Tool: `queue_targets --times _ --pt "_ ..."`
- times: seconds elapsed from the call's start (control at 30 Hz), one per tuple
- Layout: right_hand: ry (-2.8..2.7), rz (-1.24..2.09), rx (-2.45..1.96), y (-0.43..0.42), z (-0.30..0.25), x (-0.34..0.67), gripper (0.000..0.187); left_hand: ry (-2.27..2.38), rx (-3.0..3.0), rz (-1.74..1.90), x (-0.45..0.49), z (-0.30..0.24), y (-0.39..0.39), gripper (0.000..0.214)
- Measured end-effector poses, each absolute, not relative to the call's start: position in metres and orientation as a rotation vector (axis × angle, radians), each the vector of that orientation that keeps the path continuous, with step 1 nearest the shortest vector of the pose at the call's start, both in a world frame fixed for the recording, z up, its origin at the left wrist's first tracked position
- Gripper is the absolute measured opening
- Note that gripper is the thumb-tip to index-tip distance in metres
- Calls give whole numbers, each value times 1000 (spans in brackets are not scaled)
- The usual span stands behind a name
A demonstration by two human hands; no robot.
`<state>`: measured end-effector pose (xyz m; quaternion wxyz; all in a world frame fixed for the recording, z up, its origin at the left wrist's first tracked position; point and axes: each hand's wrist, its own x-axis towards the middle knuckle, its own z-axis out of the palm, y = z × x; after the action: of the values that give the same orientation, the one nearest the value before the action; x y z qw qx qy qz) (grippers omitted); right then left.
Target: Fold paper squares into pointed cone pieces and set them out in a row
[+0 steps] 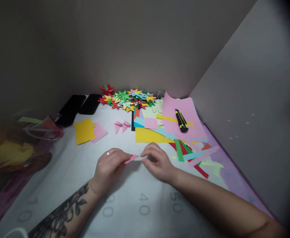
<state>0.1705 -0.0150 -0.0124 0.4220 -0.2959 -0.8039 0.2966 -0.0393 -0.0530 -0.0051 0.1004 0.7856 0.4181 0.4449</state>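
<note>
A small pink folded paper piece point(132, 159) is held between my two hands, just above the white mat. My left hand point(110, 164), wearing a ring, pinches its left end, the thumb hidden behind the fingers. At the piece's right tip, my right hand point(158, 162) closes thumb and forefinger on the paper. Beyond them, two folded pink triangles point(122, 127) lie side by side on the mat. To their left sit yellow paper squares point(84, 131) and a fan of pink paper squares point(100, 132).
Several colourful folded paper stars point(125, 99) are heaped by the wall. A yellow-black utility knife point(181, 121) rests on pink sheets point(197, 127) at right, with paper strips point(179, 150) scattered nearby. Two dark phone-like slabs point(89, 104) lie back left; a yellow-brown object point(8, 150) stands at the left edge.
</note>
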Motion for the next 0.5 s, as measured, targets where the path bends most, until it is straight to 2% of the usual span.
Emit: queue_targets --times 0.17,0.5 --pt "-2048 770 -704 -18 -12 172 17 1128 2491 1369 -40 -2 -54 19" --pt "-2042 789 -699 -16 -14 172 9 1178 2438 1364 -40 -5 -54 19"
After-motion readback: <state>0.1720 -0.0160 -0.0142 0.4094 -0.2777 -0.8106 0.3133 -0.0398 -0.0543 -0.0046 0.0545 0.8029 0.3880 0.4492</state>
